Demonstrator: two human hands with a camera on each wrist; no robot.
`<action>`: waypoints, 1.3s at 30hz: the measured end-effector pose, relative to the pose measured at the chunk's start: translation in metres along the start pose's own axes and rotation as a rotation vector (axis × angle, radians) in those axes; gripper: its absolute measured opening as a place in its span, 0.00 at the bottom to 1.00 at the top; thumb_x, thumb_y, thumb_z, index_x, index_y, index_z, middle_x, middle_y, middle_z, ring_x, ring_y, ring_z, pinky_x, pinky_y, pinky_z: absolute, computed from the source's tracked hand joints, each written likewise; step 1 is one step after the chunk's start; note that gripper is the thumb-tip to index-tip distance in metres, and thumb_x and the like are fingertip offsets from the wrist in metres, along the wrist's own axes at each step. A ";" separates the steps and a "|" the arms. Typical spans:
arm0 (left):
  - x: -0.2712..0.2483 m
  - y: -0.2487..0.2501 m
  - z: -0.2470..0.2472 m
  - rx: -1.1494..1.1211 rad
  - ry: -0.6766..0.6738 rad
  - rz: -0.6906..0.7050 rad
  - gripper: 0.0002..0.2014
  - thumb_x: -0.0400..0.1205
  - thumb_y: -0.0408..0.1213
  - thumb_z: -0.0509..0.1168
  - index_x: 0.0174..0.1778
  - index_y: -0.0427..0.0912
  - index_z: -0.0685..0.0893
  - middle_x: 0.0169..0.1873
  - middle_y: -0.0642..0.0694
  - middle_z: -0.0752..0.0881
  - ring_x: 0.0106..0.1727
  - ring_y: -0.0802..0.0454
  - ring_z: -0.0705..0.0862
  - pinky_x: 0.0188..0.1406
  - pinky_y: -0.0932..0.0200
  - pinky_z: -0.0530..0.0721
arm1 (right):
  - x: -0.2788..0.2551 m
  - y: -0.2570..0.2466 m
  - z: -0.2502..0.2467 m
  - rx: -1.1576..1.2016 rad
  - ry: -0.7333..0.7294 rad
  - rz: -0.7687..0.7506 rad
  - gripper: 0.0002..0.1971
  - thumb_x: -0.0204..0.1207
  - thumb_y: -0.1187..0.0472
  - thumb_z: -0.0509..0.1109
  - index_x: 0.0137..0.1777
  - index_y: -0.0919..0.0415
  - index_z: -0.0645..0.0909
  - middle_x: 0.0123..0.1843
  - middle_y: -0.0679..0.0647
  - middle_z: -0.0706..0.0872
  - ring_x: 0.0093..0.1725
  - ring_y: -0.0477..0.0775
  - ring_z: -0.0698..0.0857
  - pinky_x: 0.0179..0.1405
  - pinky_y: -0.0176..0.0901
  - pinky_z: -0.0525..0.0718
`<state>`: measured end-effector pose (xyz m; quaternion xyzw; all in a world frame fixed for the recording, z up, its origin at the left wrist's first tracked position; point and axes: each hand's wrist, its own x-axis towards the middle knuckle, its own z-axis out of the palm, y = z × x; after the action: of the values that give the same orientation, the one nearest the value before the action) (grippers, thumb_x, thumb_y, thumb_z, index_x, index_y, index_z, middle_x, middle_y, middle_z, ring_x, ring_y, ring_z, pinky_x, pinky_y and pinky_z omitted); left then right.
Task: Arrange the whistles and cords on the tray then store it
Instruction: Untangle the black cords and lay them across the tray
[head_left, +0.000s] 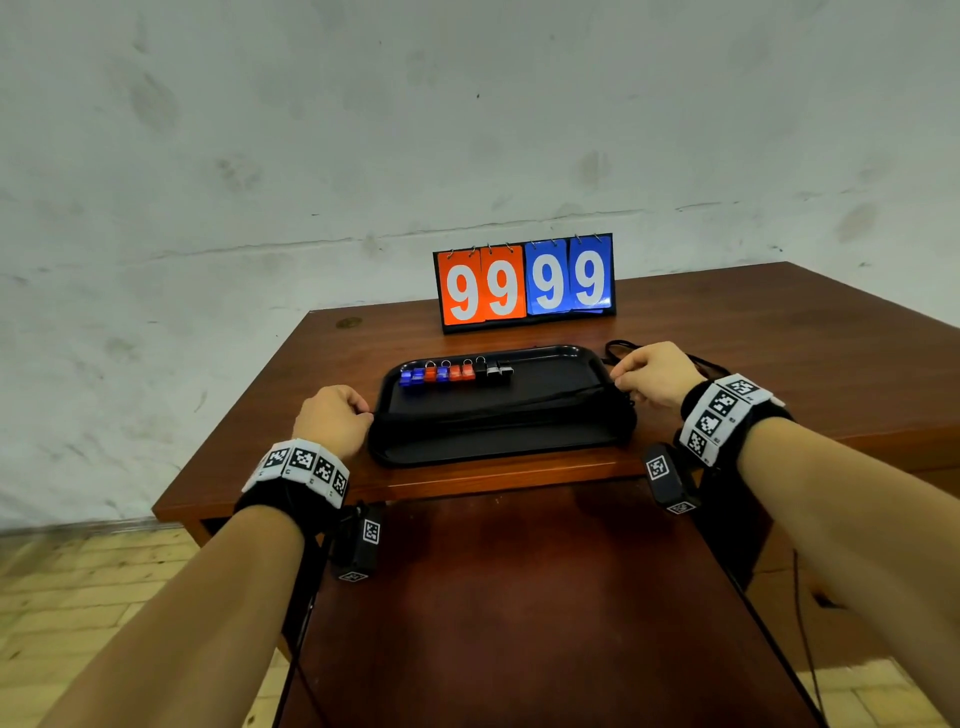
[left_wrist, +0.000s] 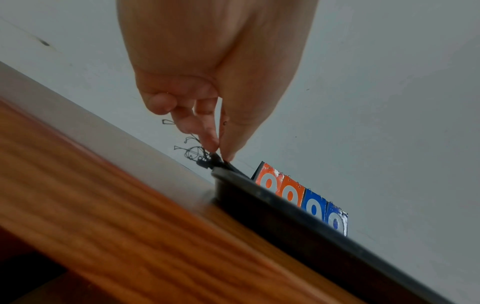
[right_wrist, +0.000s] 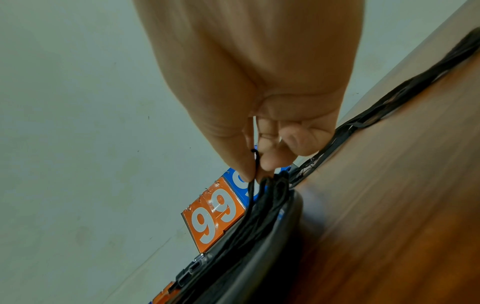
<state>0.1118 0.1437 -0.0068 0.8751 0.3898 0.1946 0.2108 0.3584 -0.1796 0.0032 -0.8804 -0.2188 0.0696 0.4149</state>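
Note:
A black tray (head_left: 498, 447) lies on the wooden table with a row of blue, red and black whistles (head_left: 456, 372) along its far side. A bundle of black cords (head_left: 493, 408) stretches across the tray from left to right. My left hand (head_left: 332, 418) pinches the bundle's left end (left_wrist: 215, 159) at the tray's left rim (left_wrist: 259, 193). My right hand (head_left: 652, 374) pinches a cord (right_wrist: 255, 172) at the tray's right rim (right_wrist: 293, 207). More black cords (head_left: 701, 364) lie on the table behind the right hand, also seen as loose cords (right_wrist: 405, 90).
A flip scoreboard (head_left: 524, 283) reading 99 99 stands at the table's back edge behind the tray. The table (head_left: 753, 332) stands against a pale wall. Its front edge runs just below the tray.

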 end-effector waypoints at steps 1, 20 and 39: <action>0.000 0.000 0.000 0.003 0.000 -0.005 0.07 0.77 0.37 0.72 0.34 0.51 0.83 0.33 0.52 0.84 0.40 0.47 0.83 0.40 0.58 0.77 | 0.000 -0.001 0.000 -0.005 0.000 -0.002 0.05 0.74 0.70 0.73 0.42 0.60 0.88 0.36 0.53 0.88 0.27 0.48 0.81 0.16 0.26 0.72; -0.016 0.031 -0.008 0.205 0.101 -0.001 0.11 0.76 0.47 0.68 0.55 0.56 0.84 0.66 0.43 0.76 0.68 0.38 0.72 0.66 0.43 0.72 | -0.011 -0.001 -0.012 -0.014 0.075 0.011 0.07 0.78 0.64 0.68 0.45 0.60 0.89 0.34 0.51 0.87 0.30 0.49 0.83 0.25 0.36 0.77; -0.047 0.234 0.058 -0.041 -0.132 0.347 0.03 0.78 0.45 0.66 0.42 0.60 0.83 0.50 0.56 0.86 0.57 0.49 0.83 0.62 0.41 0.81 | -0.013 0.038 -0.113 0.049 0.195 -0.011 0.12 0.75 0.67 0.65 0.40 0.47 0.82 0.43 0.53 0.89 0.37 0.57 0.90 0.39 0.49 0.90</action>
<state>0.2522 -0.0471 0.0579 0.9356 0.2143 0.1779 0.2169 0.3939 -0.2853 0.0468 -0.8715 -0.1803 -0.0134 0.4559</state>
